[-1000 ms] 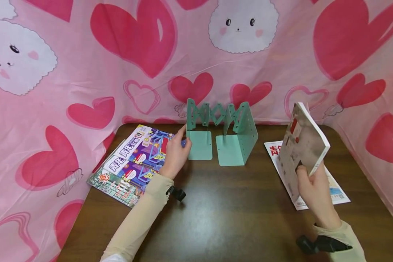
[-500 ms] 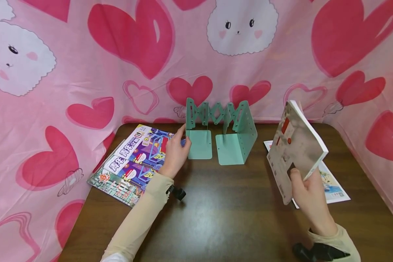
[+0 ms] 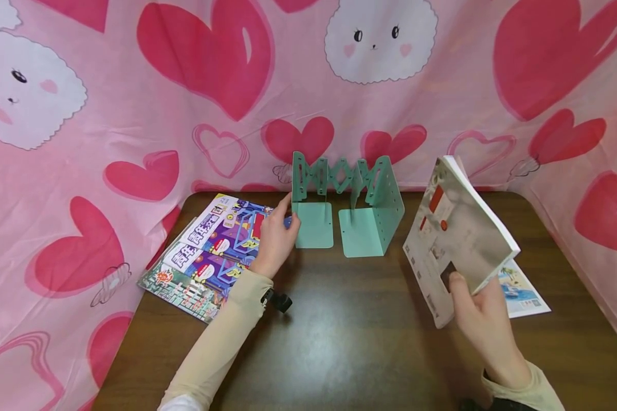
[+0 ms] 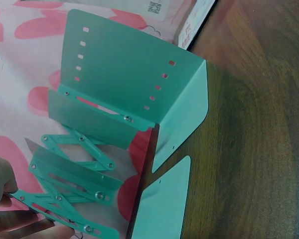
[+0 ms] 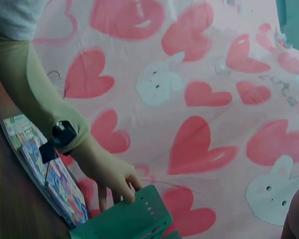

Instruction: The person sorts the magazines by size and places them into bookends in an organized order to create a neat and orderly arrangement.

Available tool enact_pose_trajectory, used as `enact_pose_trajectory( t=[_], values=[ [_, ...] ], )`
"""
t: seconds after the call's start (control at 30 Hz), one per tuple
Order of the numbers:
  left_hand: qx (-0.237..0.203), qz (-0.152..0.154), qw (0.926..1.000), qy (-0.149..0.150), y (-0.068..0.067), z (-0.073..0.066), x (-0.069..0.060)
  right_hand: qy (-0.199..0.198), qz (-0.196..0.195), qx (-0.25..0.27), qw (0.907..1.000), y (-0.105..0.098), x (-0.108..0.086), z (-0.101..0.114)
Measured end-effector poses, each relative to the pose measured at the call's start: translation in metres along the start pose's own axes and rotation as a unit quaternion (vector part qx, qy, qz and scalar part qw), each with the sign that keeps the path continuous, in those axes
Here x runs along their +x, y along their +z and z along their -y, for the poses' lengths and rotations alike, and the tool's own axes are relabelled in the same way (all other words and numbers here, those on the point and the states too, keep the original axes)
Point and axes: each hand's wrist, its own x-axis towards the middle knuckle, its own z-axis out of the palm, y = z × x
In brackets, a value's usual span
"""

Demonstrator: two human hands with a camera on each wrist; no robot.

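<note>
A mint-green expandable bookend (image 3: 391,200) stands at the back middle of the table, its scissor lattice stretched between two end plates. My left hand (image 3: 275,237) pinches the left end plate; the right wrist view shows thumb and fingers at the edge of this green bookend (image 5: 127,216). In the left wrist view, fingertips (image 4: 55,233) lie by the bookend's (image 4: 124,59) lattice. My right hand (image 3: 485,325) grips a grey-beige magazine (image 3: 463,228) by its near edge, thumb on the cover. That magazine is tilted upright above the table, apart from the bookend.
Several colourful magazines (image 3: 200,251) lie overlapping on the left of the dark wooden table (image 3: 329,342). A white-edged magazine (image 3: 524,294) lies at the right, partly hidden behind the held one. A pink heart-print cloth (image 3: 298,68) hangs close behind the table.
My right hand has carried the magazine a little to the left, off the one lying beneath, and its cover faces me more. My left hand stays on the bookend.
</note>
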Motion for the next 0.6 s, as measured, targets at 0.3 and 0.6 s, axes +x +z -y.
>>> enact_pose_trajectory(
  t=[0.3, 0.6],
  values=[
    [0.004, -0.002, 1.0, -0.002, -0.001, 0.0, 0.0, -0.008, 0.001, -0.008, 0.9999, 0.008, -0.01, 0.006],
    [0.002, 0.0, 1.0, 0.002, 0.0, 0.001, 0.0, -0.02, 0.044, 0.016, 0.9987, 0.016, -0.016, 0.012]
  ],
)
